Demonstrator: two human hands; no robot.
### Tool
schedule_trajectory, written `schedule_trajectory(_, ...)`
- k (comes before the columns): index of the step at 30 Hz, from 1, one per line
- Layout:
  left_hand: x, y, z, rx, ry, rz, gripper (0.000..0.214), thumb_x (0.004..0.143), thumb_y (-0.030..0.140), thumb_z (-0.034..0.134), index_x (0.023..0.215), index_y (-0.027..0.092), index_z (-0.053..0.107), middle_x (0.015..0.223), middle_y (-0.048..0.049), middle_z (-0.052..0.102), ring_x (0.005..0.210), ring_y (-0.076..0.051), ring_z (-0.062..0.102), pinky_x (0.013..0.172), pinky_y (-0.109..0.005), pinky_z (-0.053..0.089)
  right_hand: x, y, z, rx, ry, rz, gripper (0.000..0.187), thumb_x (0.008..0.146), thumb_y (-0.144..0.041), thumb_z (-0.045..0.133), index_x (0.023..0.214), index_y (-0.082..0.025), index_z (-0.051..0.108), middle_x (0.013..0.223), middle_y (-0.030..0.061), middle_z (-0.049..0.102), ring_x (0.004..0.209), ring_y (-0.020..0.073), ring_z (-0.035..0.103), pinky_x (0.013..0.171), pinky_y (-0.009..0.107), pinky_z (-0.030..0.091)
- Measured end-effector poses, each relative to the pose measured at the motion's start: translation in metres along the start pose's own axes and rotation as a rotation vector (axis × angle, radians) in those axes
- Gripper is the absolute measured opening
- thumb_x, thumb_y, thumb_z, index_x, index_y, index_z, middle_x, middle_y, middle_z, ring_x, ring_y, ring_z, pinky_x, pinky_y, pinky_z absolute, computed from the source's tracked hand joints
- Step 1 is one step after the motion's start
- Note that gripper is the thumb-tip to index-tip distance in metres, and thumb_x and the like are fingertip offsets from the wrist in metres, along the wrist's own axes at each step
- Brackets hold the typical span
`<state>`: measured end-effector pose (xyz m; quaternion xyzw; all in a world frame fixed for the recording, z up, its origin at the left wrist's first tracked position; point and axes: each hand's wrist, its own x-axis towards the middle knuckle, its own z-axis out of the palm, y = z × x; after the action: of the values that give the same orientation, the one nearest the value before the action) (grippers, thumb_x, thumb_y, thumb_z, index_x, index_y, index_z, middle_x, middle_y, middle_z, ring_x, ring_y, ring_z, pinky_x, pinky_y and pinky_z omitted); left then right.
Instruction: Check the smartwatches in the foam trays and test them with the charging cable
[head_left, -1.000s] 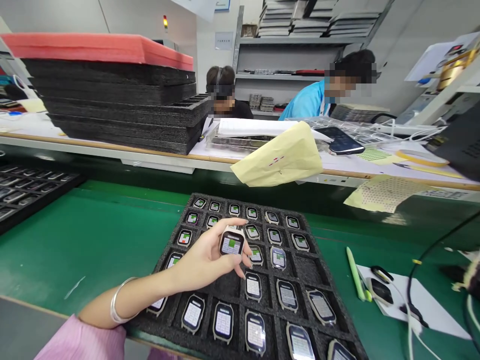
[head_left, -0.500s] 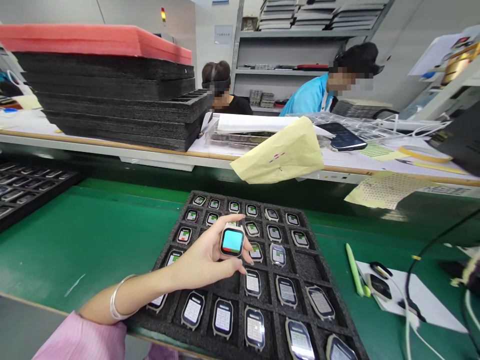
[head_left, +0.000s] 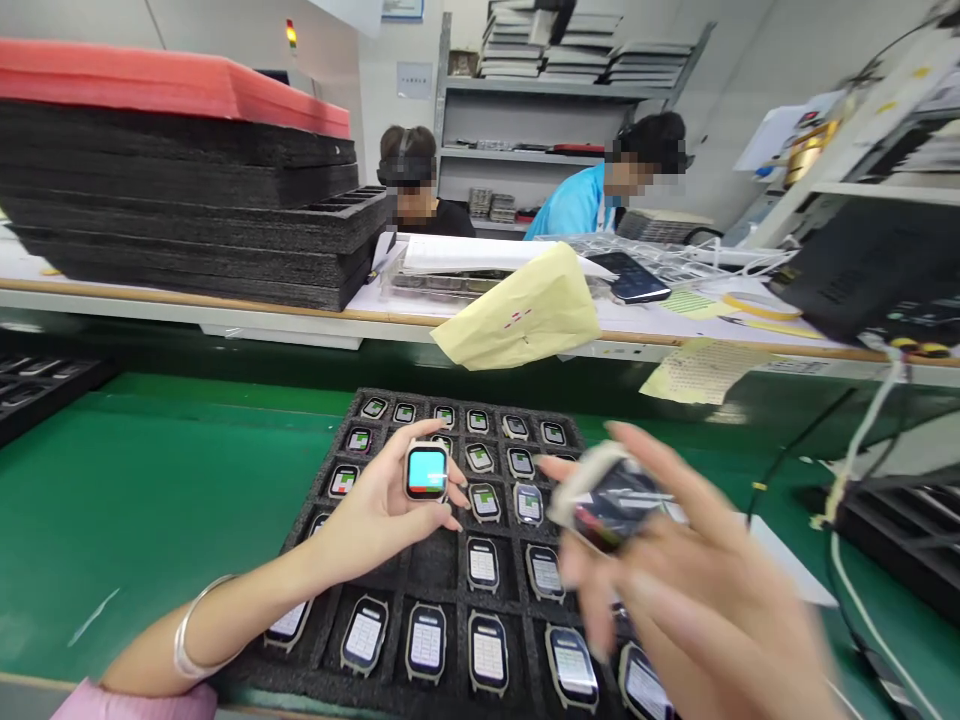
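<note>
My left hand (head_left: pixel 379 510) pinches a small smartwatch body (head_left: pixel 427 471) with a lit cyan screen, held above a black foam tray (head_left: pixel 322 510). The tray holds several watch bodies with lit screens, one per pocket. My right hand (head_left: pixel 675 580) is blurred by motion at lower right, close to the camera, with a second watch body (head_left: pixel 611 497) with a dark screen gripped in its fingers. A silver bangle (head_left: pixel 187 640) sits on my left wrist.
The tray lies on a green mat (head_left: pixel 150 480). A stack of black foam trays with a red top (head_left: pixel 180 180) stands on the bench behind, beside a yellow paper (head_left: pixel 517 310). Two people sit beyond. Cables (head_left: pixel 855 480) run at right; another tray (head_left: pixel 37 385) lies far left.
My right hand has come into view from the lower right with a dark-screened watch body. The watch in my left hand shows cyan instead of a grid. The view has swung right.
</note>
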<state>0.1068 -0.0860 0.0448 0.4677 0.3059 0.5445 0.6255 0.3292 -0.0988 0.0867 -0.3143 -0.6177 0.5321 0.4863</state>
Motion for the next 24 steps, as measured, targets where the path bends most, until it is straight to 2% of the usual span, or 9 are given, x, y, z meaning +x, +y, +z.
schedule_trajectory(2,-0.001,0.003,0.000,0.015,0.007,0.016,0.061,0.078,0.013,0.069,0.132,0.025,0.042,0.099,-0.0057,0.060,0.087,-0.017,0.061,0.075,-0.031,0.055,0.017,0.007,0.010,0.073,0.011,0.021,0.051,0.088,-0.028,0.066,0.135,-0.028,0.047,0.113,0.0138,0.064,0.063,0.0179,0.063,0.040,0.027,0.051)
schedule_trajectory(5,-0.002,0.006,-0.002,0.039,0.015,0.029,0.060,0.079,0.018,0.070,0.132,0.024,0.043,0.098,-0.0057,0.061,0.086,-0.018,0.061,0.075,-0.031,0.055,0.035,0.025,0.019,0.100,0.000,0.055,0.049,0.084,-0.023,0.069,0.130,-0.024,0.053,0.097,0.0094,0.068,0.061,0.0162,0.061,0.041,0.024,0.049)
schedule_trajectory(7,-0.001,0.008,-0.003,0.049,0.029,0.041,0.061,0.078,0.020,0.072,0.132,0.024,0.043,0.098,-0.0058,0.062,0.086,-0.018,0.062,0.074,-0.031,0.055,0.041,0.034,0.022,0.105,-0.061,0.078,0.051,0.082,-0.021,0.069,0.131,-0.025,0.053,0.095,0.0080,0.067,0.064,0.0161,0.061,0.043,0.023,0.049)
schedule_trajectory(12,0.003,0.017,-0.010,0.079,0.093,0.110,0.059,0.078,0.014,0.070,0.130,0.021,0.044,0.097,-0.0049,0.062,0.085,-0.017,0.062,0.073,-0.028,0.055,0.040,0.038,0.029,0.175,-0.161,0.099,0.054,0.081,-0.017,0.065,0.133,-0.024,0.051,0.090,0.0070,0.066,0.065,0.0162,0.061,0.044,0.021,0.048)
schedule_trajectory(16,0.003,0.027,-0.015,0.113,0.169,0.159,0.058,0.077,0.011,0.067,0.129,0.020,0.044,0.097,-0.0056,0.061,0.085,-0.017,0.061,0.069,-0.028,0.056,0.041,0.037,0.032,0.100,-0.105,0.083,0.040,0.086,-0.023,0.063,0.125,-0.022,0.057,0.096,0.0091,0.068,0.056,0.0126,0.057,0.041,0.021,0.044)
schedule_trajectory(19,0.003,0.030,-0.016,0.127,0.183,0.158,0.058,0.077,0.011,0.066,0.129,0.020,0.044,0.097,-0.0059,0.061,0.085,-0.018,0.061,0.067,-0.028,0.056,0.043,0.040,0.032,0.001,-0.041,0.104,0.029,0.086,-0.027,0.065,0.114,-0.020,0.063,0.085,0.0064,0.069,0.048,0.0098,0.051,0.039,0.020,0.041)
schedule_trajectory(21,0.002,0.030,-0.016,0.138,0.170,0.149,0.057,0.077,0.011,0.066,0.129,0.020,0.044,0.097,-0.0055,0.061,0.086,-0.018,0.061,0.068,-0.028,0.056,0.043,0.042,0.030,-0.025,-0.037,0.127,0.028,0.086,-0.029,0.066,0.111,-0.020,0.065,0.080,0.0044,0.068,0.047,0.0091,0.050,0.038,0.019,0.040)
schedule_trajectory(24,0.002,0.028,-0.016,0.146,0.146,0.144,0.056,0.078,0.011,0.064,0.130,0.021,0.044,0.098,-0.0054,0.061,0.086,-0.018,0.061,0.069,-0.028,0.055,0.043,0.047,0.024,0.019,-0.101,0.168,0.034,0.089,-0.032,0.060,0.121,-0.020,0.062,0.084,0.0055,0.068,0.051,0.0113,0.058,0.039,0.019,0.043)
